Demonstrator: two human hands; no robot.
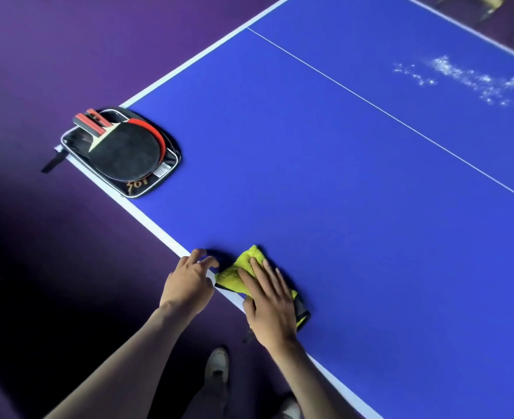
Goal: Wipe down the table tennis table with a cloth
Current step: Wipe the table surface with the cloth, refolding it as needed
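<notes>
At the corner, bats (pixel 126 149) lie on their case (pixel 147 182), well clear of me. My left hand (pixel 189 285) rests loosely on the table (pixel 340 176) edge, holding nothing. Just beside it the cloth (pixel 234 275) lies folded at the near edge, under my right hand (pixel 269 306), fingers flat, pressing not clutching. It looks soft, light and plush; I judge a flat palm at its middle should keep it from bunching. A white smear (pixel 467 77) waits far right.

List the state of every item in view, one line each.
cloth: folded, flat on the table's near edge, under the right hand.
right hand: fingers straight, pressing on the cloth.
left hand: fingertips resting on the table edge, holding nothing.
table: white specks scattered at the far right.
paddles: stacked on the case.
case: flat on the corner.
</notes>
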